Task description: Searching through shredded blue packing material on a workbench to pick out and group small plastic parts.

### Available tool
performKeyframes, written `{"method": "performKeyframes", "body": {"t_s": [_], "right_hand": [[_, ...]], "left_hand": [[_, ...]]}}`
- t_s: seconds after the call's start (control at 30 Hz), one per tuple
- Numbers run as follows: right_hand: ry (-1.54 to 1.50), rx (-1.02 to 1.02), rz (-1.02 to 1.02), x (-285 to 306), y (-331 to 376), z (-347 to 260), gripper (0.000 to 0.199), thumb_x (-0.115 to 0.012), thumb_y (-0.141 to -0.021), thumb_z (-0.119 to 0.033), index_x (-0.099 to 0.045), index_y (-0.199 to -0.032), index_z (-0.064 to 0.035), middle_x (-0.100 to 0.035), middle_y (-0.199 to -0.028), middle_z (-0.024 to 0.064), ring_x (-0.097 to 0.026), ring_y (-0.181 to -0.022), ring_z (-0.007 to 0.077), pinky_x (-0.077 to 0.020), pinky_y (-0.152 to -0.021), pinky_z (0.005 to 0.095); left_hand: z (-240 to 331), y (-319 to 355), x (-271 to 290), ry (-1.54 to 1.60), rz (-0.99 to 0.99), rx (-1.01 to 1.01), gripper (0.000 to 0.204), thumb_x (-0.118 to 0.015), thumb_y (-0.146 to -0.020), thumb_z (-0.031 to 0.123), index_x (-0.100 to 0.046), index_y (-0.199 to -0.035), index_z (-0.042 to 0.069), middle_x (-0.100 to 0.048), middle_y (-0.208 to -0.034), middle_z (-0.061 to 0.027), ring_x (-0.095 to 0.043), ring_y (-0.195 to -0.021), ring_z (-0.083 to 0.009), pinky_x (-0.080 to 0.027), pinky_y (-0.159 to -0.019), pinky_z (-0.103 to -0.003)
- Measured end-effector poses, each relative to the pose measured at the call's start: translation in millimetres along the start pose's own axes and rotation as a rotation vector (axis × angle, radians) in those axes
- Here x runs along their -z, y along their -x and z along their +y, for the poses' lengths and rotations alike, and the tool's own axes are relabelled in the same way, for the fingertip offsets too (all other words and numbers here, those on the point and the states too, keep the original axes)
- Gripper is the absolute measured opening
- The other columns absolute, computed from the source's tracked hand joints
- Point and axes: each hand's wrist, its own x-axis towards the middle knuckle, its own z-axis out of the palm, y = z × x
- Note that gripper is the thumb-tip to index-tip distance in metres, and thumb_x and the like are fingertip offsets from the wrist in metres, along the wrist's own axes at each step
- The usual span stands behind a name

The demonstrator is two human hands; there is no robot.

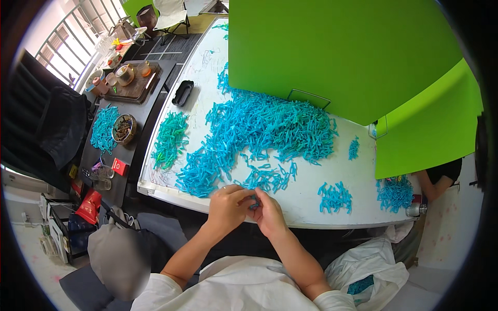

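1. Left hand (226, 206) and right hand (270, 211) both pinched shut on one small blue plastic piece (253, 203) at near table (311, 207) edge.
2. Probably light, stiff, slippery; best gripped by fingertips mid-length.

Clip heap (270, 132) on table (311, 207), behind hands (249, 207).

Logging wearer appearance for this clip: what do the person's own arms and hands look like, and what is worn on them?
Both forearms come up from the lower edge, bare from above the elbow down. The left hand and right hand are bare: no gloves, and no rings, watch or bands that I can make out. Short white sleeves of a white top cover the upper arms.
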Motion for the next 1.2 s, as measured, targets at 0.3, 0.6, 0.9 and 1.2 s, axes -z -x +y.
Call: {"method": "performKeyframes", "body": {"t_s": [0.3, 0.6, 0.9, 1.2], "right_hand": [[0.011, -0.023, 0.052, 3, 10, -8, 0.026, -0.051, -0.100, -0.025, -0.060, -0.099, -0.0008, -0.063, -0.093, 0.0100, -0.065, -0.083, 0.0208, -0.0571, -0.074, 0.0334], [-0.049, -0.022, 0.045, 19, 22, -15, 0.026, -0.054, -0.097, -0.023, -0.062, -0.095, 0.0011, -0.064, -0.089, 0.0120, -0.066, -0.078, 0.0221, -0.0576, -0.074, 0.0341], [-0.031, -0.003, 0.049, 25, 22, -13, 0.027, -0.054, -0.097, -0.024, -0.062, -0.094, 0.0017, -0.064, -0.088, 0.0126, -0.066, -0.078, 0.0228, -0.0576, -0.073, 0.0343], [-0.042, -0.003, 0.019, 15, 20, -16, 0.028, -0.050, -0.098, -0.023, -0.061, -0.097, 0.0023, -0.064, -0.092, 0.0135, -0.066, -0.083, 0.0233, -0.0579, -0.077, 0.0352]], "left_hand": [[-20, -25, 1, -0.071, -0.064, 0.156, 0.008, -0.072, -0.078, 0.010, -0.074, -0.085, 0.005, -0.066, -0.077, -0.0114, -0.065, -0.067, -0.0289, -0.050, -0.060, -0.039], [-48, -81, -28, -0.352, -0.015, -0.251, 0.016, -0.074, -0.069, 0.004, -0.071, -0.084, 0.009, -0.064, -0.086, -0.0065, -0.061, -0.084, -0.0283, -0.050, -0.075, -0.038], [-75, -76, -43, -0.402, -0.117, -0.314, 0.007, -0.070, -0.070, 0.005, -0.069, -0.076, 0.008, -0.064, -0.077, -0.0076, -0.060, -0.080, -0.0273, -0.049, -0.073, -0.036], [-41, -63, -18, -0.288, 0.069, -0.294, 0.008, -0.070, -0.068, 0.003, -0.066, -0.071, 0.010, -0.064, -0.074, -0.0052, -0.061, -0.075, -0.0257, -0.049, -0.065, -0.037]]}}
